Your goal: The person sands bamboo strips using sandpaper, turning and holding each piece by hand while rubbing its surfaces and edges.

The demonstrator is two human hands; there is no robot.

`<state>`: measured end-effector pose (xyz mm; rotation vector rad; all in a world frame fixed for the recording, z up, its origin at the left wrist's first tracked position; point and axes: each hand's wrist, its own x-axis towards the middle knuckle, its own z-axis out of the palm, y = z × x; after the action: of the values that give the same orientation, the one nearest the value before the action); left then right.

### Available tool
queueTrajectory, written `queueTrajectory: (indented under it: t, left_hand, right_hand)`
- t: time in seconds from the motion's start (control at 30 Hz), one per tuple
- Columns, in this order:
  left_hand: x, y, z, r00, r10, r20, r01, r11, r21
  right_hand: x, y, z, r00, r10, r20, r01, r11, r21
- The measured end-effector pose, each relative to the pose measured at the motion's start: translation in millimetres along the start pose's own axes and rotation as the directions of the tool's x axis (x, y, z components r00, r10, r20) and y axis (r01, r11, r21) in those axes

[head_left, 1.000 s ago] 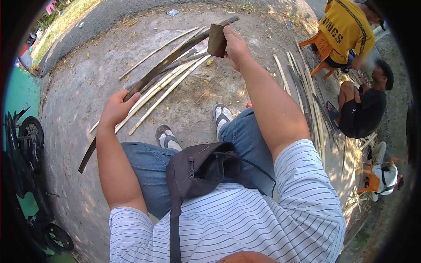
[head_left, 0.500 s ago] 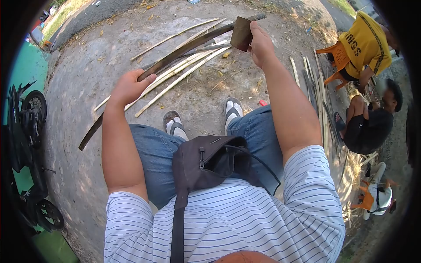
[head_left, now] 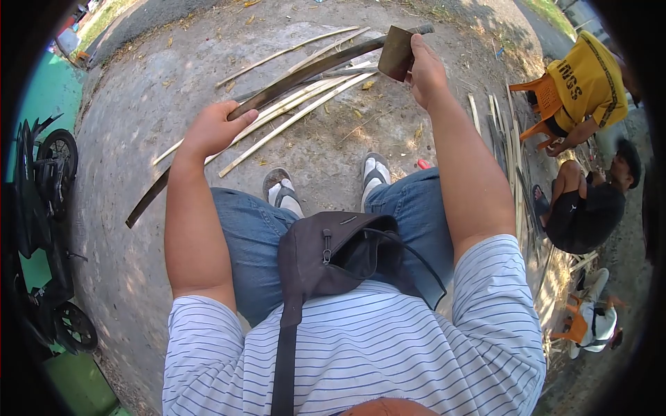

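A long, dark, slightly curved strip [head_left: 298, 78] runs slantwise in front of me, its lower end near the left and its far end at the upper right. My left hand [head_left: 216, 126] is wrapped round its lower middle part, thumb on top. Close to the far end, my right hand [head_left: 427, 69] grips a flat, squarish dark metal blade [head_left: 396, 53], which lies across the strip. Whether the blade touches the strip cannot be made out. Several pale split sticks [head_left: 298, 111] lie on the ground beneath the strip.
More long strips [head_left: 513, 152] lie on the right. Beyond them are a person in yellow [head_left: 588, 80] on an orange chair [head_left: 547, 97], a crouching person in black [head_left: 590, 215] and a seated person farther back [head_left: 600, 326]. A motorcycle [head_left: 48, 229] stands at the left.
The view has shifted, so the hands, strip and blade appear farther right in the picture. Both hands keep their holds. The person in yellow has an arm lower than before.
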<state>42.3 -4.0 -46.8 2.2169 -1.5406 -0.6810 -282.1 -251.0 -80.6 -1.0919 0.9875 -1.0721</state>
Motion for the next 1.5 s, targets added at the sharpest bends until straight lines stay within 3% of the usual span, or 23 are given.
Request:
queueTrajectory:
  t: [0.47,0.83,1.5]
  left_hand:
    - [-3.9,10.1,-3.5,0.998,-0.061,0.034,0.061,0.998,-0.006]
    - [0.1,-0.2,-0.1,1.0,-0.003,0.01,0.003,1.0,-0.014]
    - [-1.5,4.1,-3.3,0.999,-0.029,0.027,0.029,1.0,0.011]
  right_hand:
    - [-2.9,-0.8,1.9,1.0,0.002,0.013,-0.002,1.0,0.021]
    - [0.6,1.3,1.1,1.0,0.012,-0.013,-0.012,0.998,-0.055]
    - [-2.4,0.8,0.3,0.998,-0.009,0.058,0.01,1.0,-0.013]
